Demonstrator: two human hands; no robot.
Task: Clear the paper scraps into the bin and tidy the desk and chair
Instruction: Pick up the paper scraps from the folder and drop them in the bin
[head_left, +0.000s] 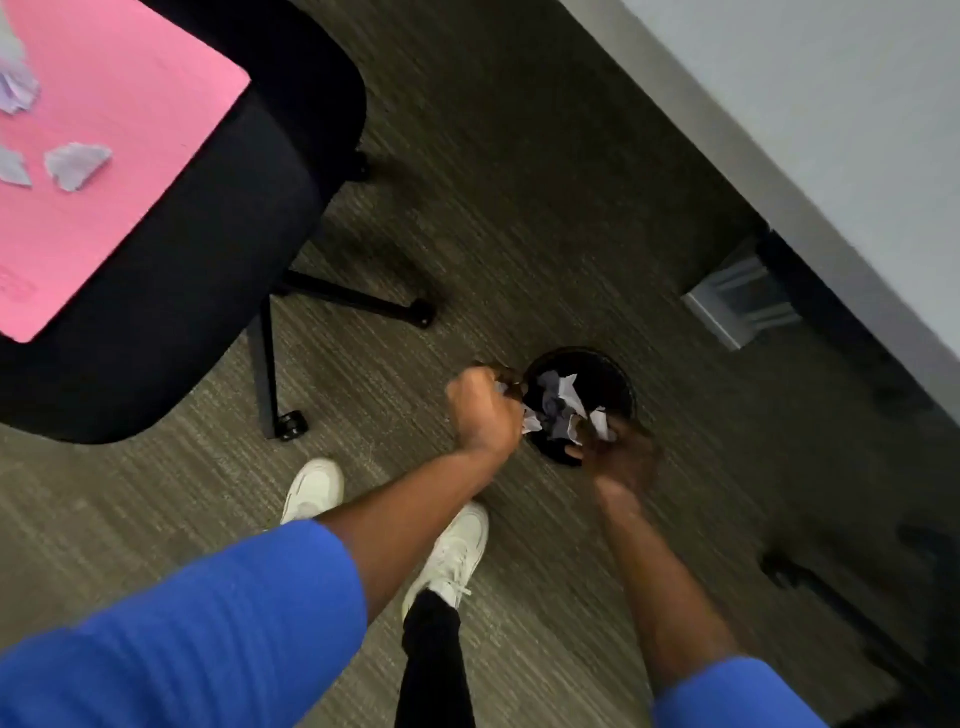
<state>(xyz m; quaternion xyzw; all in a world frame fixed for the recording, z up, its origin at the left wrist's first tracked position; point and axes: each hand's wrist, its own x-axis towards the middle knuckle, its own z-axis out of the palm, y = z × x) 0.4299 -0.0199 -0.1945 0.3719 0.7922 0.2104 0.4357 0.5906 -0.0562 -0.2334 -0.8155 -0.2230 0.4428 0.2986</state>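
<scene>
**Both hands over the bin, scraps going in**

The left hand (485, 410) is curled into a loose fist beside the rim of the bin (621, 376), with a bit of white paper showing between its fingers, so it appears to be closed on a scrap it has carried over to drop; the right hand (621, 457) is blurred and dark at the near rim, with paper at its fingertips, and whether it is gripping or letting go cannot be told. Both hands sit low over the opening, likely so the light scraps fall inside rather than drift onto the carpet (519, 182); the bin already holds a heap of crumpled paper (563, 402).

Further out, the chair (218, 270) stands to the left, well apart from the bin, with a pink sheet (114, 156) lying across its seat; at least 3 more paper scraps (78, 165) rest on that sheet, not yet cleared. The desk (831, 104) edge runs along the upper right. The person's white shoes (452, 556) stand near the bin; nothing blocks the drop.
</scene>
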